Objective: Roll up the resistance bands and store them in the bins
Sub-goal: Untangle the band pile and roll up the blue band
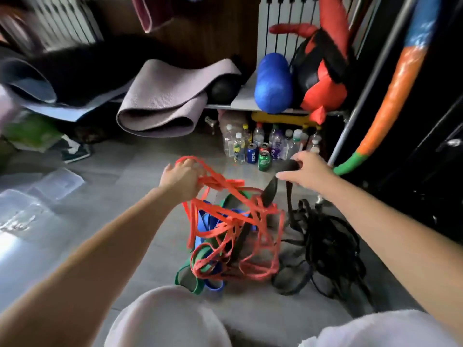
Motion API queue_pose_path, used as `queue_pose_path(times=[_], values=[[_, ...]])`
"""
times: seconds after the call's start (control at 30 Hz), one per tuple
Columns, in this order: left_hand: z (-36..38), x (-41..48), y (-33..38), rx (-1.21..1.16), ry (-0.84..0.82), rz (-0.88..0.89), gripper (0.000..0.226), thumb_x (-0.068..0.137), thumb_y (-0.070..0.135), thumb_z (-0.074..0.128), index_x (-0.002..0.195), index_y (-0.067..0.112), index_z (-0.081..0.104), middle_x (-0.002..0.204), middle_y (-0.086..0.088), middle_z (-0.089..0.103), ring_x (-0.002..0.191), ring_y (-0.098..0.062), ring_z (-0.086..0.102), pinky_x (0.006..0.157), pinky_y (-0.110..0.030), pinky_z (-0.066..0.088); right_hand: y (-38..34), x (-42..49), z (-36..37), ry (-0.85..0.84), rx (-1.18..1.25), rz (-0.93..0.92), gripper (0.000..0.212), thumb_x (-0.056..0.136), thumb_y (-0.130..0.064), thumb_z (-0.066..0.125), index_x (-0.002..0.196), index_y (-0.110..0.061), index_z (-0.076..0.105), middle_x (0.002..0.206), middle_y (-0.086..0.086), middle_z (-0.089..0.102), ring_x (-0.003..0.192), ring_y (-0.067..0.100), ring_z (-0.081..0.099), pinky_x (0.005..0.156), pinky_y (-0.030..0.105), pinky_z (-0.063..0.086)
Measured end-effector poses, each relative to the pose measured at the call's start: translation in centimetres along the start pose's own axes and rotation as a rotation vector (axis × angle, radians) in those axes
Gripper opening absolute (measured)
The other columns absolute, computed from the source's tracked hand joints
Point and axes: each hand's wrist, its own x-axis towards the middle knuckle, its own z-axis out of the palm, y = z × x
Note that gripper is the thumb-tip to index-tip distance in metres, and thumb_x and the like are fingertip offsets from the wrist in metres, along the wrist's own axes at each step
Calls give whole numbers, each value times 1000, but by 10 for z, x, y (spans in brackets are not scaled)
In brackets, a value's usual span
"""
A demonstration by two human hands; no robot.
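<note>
1. Head view: we see bare floor (140, 171) left of the tangle; bottles (260, 144) and a shelf (250, 106) crowd the far edge.
2. Our left hand (181, 181) is closed on the orange bands (225, 216); our right hand (308, 171) grips a black band (269, 194). Both lift from the floor pile between our arms.

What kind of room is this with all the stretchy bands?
Probably a home gym storage corner. Rolled yoga mats lie on a low shelf, a blue foam roller stands beside red punching gear, and tangled resistance bands sit on the floor.
</note>
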Motion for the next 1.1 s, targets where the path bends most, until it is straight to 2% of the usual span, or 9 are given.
queue_pose_path(times=[0.13, 0.27, 0.43, 0.53, 0.67, 0.8, 0.9, 0.97, 1.1], values=[[17, -15, 18, 65, -111, -18, 38, 86, 34, 57, 124, 32, 53, 137, 0, 40, 128, -21, 40, 100, -39, 36, -9, -13, -1, 113, 364, -15, 26, 76, -14, 77, 82, -21, 53, 72, 2, 59, 60, 16, 54, 57, 29, 48], [44, -25, 13, 89, -178, 1, 40, 88, 29, 55, 127, 34, 52, 139, -1, 39, 130, -22, 39, 98, -37, 41, -2, -13, -26, 348, 692, 10, 21, 82, -8, 71, 83, -22, 55, 77, -2, 59, 60, 7, 55, 54, 15, 51], [68, -32, -10, 24, -256, -144, 42, 86, 25, 59, 127, 33, 51, 131, 5, 52, 123, -20, 51, 89, -36, 48, 31, -3, -64, 558, 1123, 56, 8, 92, -18, 60, 89, -19, 52, 85, -1, 57, 68, 10, 61, 75, 24, 56], [73, -27, -33, -29, -152, -311, 39, 82, 16, 53, 118, 30, 57, 119, 3, 63, 109, -24, 61, 79, -33, 50, 65, 11, -88, 690, 1194, 120, 13, 94, -23, 56, 99, -11, 51, 97, 9, 57, 79, 15, 66, 83, 27, 55], [72, -3, -66, -91, -49, -491, 39, 79, 5, 46, 106, 29, 63, 106, -6, 67, 95, -33, 65, 75, -36, 51, 115, 29, -88, 698, 943, 221, 16, 86, -19, 67, 79, -20, 53, 86, 2, 58, 78, 13, 62, 82, 28, 56], [100, 20, -58, -182, -226, -419, 29, 86, 13, 53, 114, 21, 59, 113, -11, 65, 99, -33, 63, 80, -39, 51, 177, 48, -53, 524, 519, 446, 22, 81, -24, 70, 82, -3, 67, 70, 9, 58, 64, 20, 55, 79, 38, 49], [142, 23, -27, -248, -445, -273, 49, 86, 26, 62, 132, 15, 50, 129, -12, 57, 114, -29, 57, 92, -37, 47, 222, 52, -18, 322, 81, 674, 39, 79, -28, 71, 99, 5, 67, 93, 25, 66, 88, 35, 63, 78, 40, 47], [169, 21, -1, -222, -508, -180, 47, 86, 37, 60, 130, 23, 52, 130, -8, 56, 113, -28, 58, 89, -36, 48, 238, 53, 10, 150, -66, 778, 52, 81, -30, 72, 113, 8, 60, 108, 25, 62, 101, 35, 59, 83, 37, 45], [208, 30, 48, -125, -409, -51, 33, 85, 36, 51, 118, 33, 57, 125, -2, 57, 113, -27, 55, 89, -37, 45, 246, 66, 78, -78, -455, 658, 55, 82, -34, 67, 124, -4, 48, 135, 20, 43, 119, 37, 49, 93, 39, 43]])
